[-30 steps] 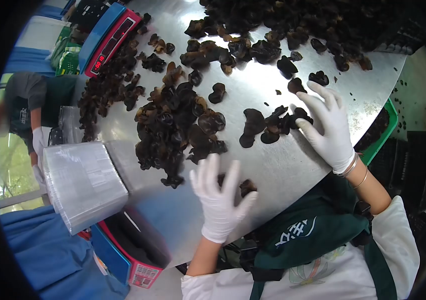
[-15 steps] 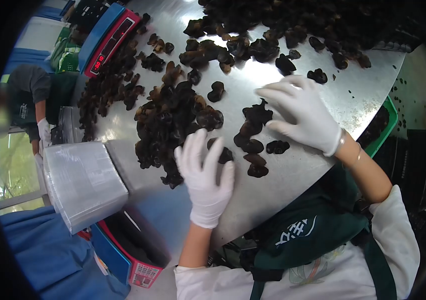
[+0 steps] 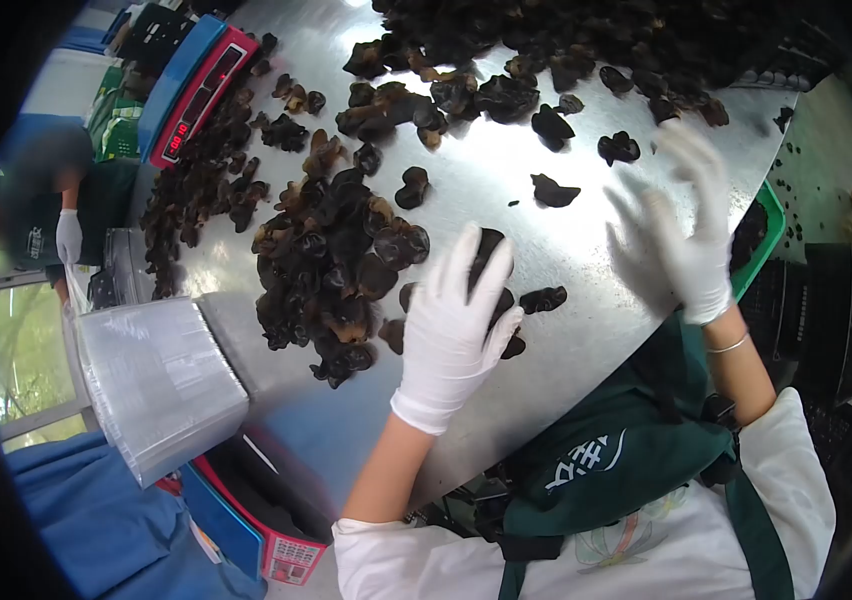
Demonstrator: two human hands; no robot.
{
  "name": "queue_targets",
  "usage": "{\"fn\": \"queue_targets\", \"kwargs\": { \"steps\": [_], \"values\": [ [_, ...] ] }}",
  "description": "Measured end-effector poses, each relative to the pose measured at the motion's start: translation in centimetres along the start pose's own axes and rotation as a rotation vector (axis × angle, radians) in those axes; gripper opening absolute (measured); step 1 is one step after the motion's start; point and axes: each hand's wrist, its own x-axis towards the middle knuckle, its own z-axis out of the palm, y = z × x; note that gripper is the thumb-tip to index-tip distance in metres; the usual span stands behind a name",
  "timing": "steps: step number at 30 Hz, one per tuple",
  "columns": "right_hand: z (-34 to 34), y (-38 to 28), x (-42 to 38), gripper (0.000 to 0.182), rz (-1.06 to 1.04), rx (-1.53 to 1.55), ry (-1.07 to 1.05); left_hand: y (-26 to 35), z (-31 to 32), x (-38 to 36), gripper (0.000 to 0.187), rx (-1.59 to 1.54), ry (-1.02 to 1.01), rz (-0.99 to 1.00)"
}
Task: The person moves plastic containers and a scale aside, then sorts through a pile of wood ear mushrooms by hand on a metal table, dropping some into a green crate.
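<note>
The wearer's two hands [image 3: 454, 325] [image 3: 694, 235], two pink-and-blue devices [image 3: 196, 105] [image 3: 289, 555], one bright-green tray [image 3: 775, 228] and uncountably many dark pieces [image 3: 346, 215] show.

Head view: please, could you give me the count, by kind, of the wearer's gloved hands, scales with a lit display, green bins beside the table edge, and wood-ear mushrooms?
Gloved hands: 2, left hand and right hand
Lit digital scale: 1
Green bin: 1
Wood-ear mushrooms: too overlapped to count
Total, without mushrooms: 4

White gloves [image 3: 454, 335], bangle [image 3: 729, 347], white shirt [image 3: 701, 560], lettered green apron [image 3: 641, 475].
</note>
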Motion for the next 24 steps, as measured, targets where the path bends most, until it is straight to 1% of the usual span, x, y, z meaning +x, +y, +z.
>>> {"fn": "queue_targets", "kwargs": {
  "steps": [1,2,3,5,7,8,9,11,12,13,14,15,17,18,19,20,21,23,24],
  "values": [
    [0.7,-1.5,-0.1,0.042,0.067,0.124,-0.094,0.0,0.3,-0.1,0.053,-0.015,-0.081,-0.035],
    [1.2,-1.0,-0.1,0.040,-0.087,0.051,-0.168,-0.6,0.4,-0.6,0.042,0.038,-0.034,-0.014],
    [1.3,-1.7,0.3,0.038,-0.046,0.095,-0.268,-1.5,0.2,-1.5,0.039,0.042,-0.034,-0.065],
    [2.0,-1.9,0.3,0.041,-0.036,0.099,-0.345,-4.0,-1.1,-4.1,0.034,0.059,-0.033,-0.173],
    [3.9,-2.7,-0.2,0.044,-0.137,-0.109,-0.385,-6.5,-2.2,-5.6,0.029,0.183,0.272,-0.178],
    [5.0,-3.4,-0.8,0.052,-0.140,-0.126,-0.483,-6.6,-2.9,-5.9,0.035,0.179,0.356,-0.198],
    [6.4,-3.7,-2.0,0.054,-0.200,-0.088,-0.559,-5.7,-3.9,-6.2,0.044,0.112,0.303,-0.370],
    [8.3,-6.8,-2.0,0.056,-0.367,0.028,-0.815,-5.1,-3.9,-6.0,0.053,0.078,0.323,-0.367],
    [9.6,-7.6,-1.7,0.057,-0.479,0.114,-0.827,-5.4,-3.6,-6.0,0.057,0.093,0.341,-0.316],
    [10.9,-8.3,-1.3,0.058,-0.591,0.200,-0.834,-5.1,-3.8,-5.5,0.063,0.172,0.367,-0.276],
    [12.0,-8.9,-0.8,0.059,-0.703,0.287,-0.842,-5.3,-4.3,-5.1,0.068,0.238,0.372,-0.283],
    [12.8,-9.3,0.8,0.064,-0.600,0.229,-0.734,-5.6,-4.8,-4.6,0.072,0.301,0.375,-0.292],
    [14.6,-9.1,5.5,0.073,-0.392,0.111,-0.517,-6.6,-6.4,-3.9,0.085,0.350,0.376,-0.481],
    [16.3,-8.7,6.7,0.081,-0.375,0.030,-0.493,-8.0,-6.7,-3.7,0.097,0.305,0.365,-0.610],
    [18.2,-8.3,7.0,0.089,-0.355,-0.050,-0.467,-10.2,-6.4,-3.8,0.104,0.334,0.355,-0.689],
    [19.9,-8.3,6.6,0.099,-0.372,-0.089,-0.505,-12.1,-6.2,-3.9,0.103,0.230,0.240,-0.734],
    [20.4,-9.5,6.7,0.095,-0.355,-0.082,-0.646,-13.3,-6.3,-3.7,0.101,0.126,0.125,-0.773],
    [23.2,-11.4,5.9,0.078,-0.355,0.049,-0.662,-13.7,-6.7,-2.2,0.096,0.066,0.090,-0.704],
    [23.6,-12.8,5.9,0.069,-0.320,0.128,-0.694,-13.6,-6.5,-1.8,0.079,-0.034,0.192,-0.634]
  ]
}}
